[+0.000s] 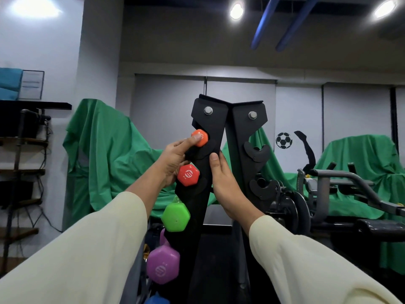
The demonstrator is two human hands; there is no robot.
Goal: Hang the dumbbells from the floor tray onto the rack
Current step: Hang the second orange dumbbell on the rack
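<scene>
My left hand (175,159) holds the top orange dumbbell (199,137) at the upper hook of the black rack (210,128), thumb on its end; the fingers behind are hidden. My right hand (225,183) grips the edge of the rack. Below hang a second orange dumbbell (188,174), a green one (175,217) and a purple one (163,267); a blue one (156,300) is cut off at the bottom. I cannot see the floor tray

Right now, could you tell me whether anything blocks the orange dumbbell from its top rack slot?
Nothing visible does: the left hand holds the orange dumbbell right at the rack's top slot; the right hand grips the upright below.
</scene>
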